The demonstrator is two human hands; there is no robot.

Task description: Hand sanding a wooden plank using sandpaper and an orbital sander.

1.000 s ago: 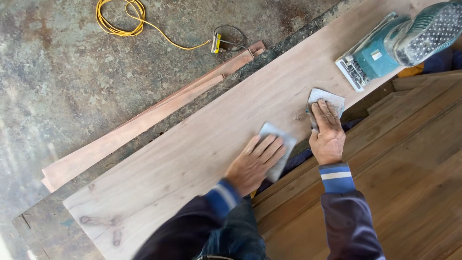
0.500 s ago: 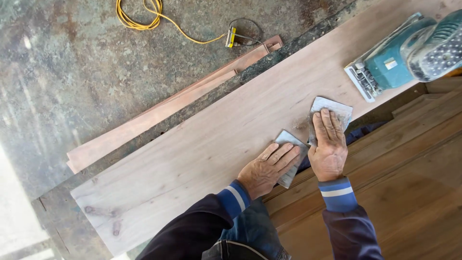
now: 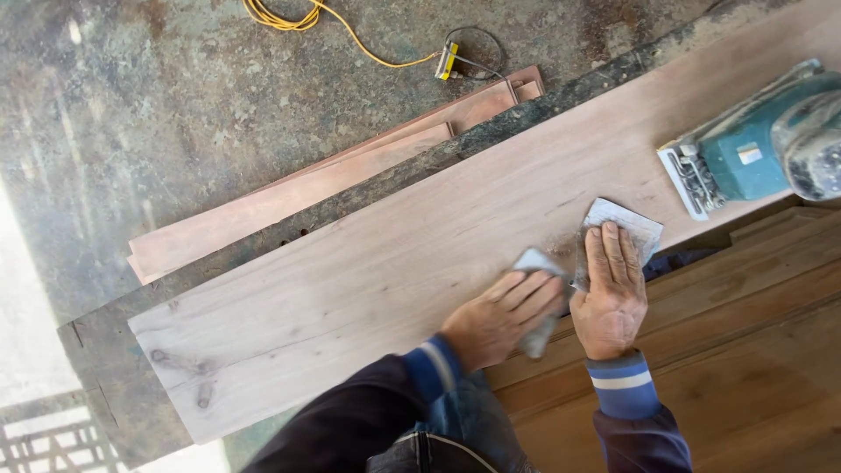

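Colour rundown: the long plank (image 3: 420,254) is pale tan, almost pinkish, with a couple of darker brown knots at its near-left end and a dusty brown smudge by the hands. The two sheets of sandpaper, one under the left hand (image 3: 499,320) and one under the right hand (image 3: 613,293), are light grey (image 3: 533,259) (image 3: 632,221). Sleeve cuffs (image 3: 624,384) are bright blue with a single white stripe, the rest of the sleeves dark navy. The electric sander (image 3: 762,149) is teal with a grey speckled dust bag. The thin wood strips (image 3: 307,197) look reddish-pink. The cord (image 3: 350,35) is yellow. The floor (image 3: 158,114) is mottled grey-green with rusty brown patches. The stacked boards (image 3: 753,350) on the right are a warmer mid brown.
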